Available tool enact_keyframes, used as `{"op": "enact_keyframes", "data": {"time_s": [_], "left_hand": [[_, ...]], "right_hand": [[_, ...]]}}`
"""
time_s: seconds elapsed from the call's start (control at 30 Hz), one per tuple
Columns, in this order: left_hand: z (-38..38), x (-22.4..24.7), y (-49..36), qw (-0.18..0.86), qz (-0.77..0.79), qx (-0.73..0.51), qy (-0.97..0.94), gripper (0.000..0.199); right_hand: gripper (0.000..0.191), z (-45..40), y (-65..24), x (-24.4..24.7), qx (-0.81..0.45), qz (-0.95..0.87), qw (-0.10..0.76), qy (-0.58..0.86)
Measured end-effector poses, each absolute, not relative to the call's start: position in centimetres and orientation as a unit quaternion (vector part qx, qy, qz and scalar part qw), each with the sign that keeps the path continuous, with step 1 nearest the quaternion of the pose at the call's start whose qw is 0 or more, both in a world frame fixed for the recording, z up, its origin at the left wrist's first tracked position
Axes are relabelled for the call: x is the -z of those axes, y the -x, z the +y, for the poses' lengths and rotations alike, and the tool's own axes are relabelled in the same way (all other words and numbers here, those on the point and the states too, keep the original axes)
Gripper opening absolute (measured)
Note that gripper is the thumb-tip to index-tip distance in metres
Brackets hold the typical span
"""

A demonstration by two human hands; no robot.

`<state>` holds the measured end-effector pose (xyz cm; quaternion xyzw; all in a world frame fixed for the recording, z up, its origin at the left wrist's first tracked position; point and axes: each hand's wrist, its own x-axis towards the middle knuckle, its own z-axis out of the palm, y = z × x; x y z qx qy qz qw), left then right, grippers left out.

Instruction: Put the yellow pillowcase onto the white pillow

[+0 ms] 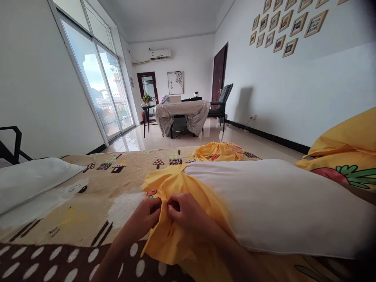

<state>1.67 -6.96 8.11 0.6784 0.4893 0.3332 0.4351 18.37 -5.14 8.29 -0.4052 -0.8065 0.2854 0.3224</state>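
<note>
A yellow pillowcase (pixel 202 196) with a printed red and green pattern covers the left end of a long white pillow (pixel 282 203). Both of my hands are at the bunched cloth near its left edge. The fingers of my left hand (pixel 149 213) are closed on the yellow fabric. Just to its right, my right hand (pixel 185 207) pinches the same pillowcase, thumb and fingers together. The rest of the white pillow lies bare toward the right.
The pillow rests on a patterned blanket (pixel 117 180). Another white pillow (pixel 32 176) lies at the left, a crumpled yellow cloth (pixel 219 150) behind, and a yellow patterned pillow (pixel 352 145) at the right. Farther off stand a covered table (pixel 182 107) and a black chair (pixel 225 102).
</note>
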Motion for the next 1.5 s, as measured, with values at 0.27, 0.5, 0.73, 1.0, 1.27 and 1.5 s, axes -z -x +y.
{"op": "enact_keyframes", "data": {"time_s": [0.27,0.5,0.73,1.0,1.27,1.5], "left_hand": [[-7.02,-8.23,-1.68,0.432,0.485,-0.333,-0.684,0.027],[-7.04,-8.16,-1.68,0.426,0.486,-0.334,-0.686,0.029],[-7.06,-8.35,-1.8,0.426,0.483,-0.337,-0.687,0.03],[-6.75,-7.75,-1.72,0.414,0.491,-0.332,-0.691,0.031],[-6.7,-7.82,-1.87,0.426,0.491,-0.329,-0.685,0.03],[-6.76,-7.75,-2.01,0.442,0.492,-0.334,-0.672,0.03]], "right_hand": [[0.011,-5.07,-18.36,-7.99,-0.276,-0.812,0.323,0.401],[0.013,-5.35,-18.49,-8.38,-0.28,-0.815,0.32,0.395],[0.012,-5.25,-18.42,-8.2,-0.265,-0.822,0.312,0.396],[0.012,-5.29,-18.3,-8.24,-0.257,-0.825,0.303,0.403],[0.013,-5.26,-18.24,-7.98,-0.25,-0.827,0.303,0.403],[0.014,-5.18,-18.3,-7.72,-0.245,-0.829,0.304,0.399]]}}
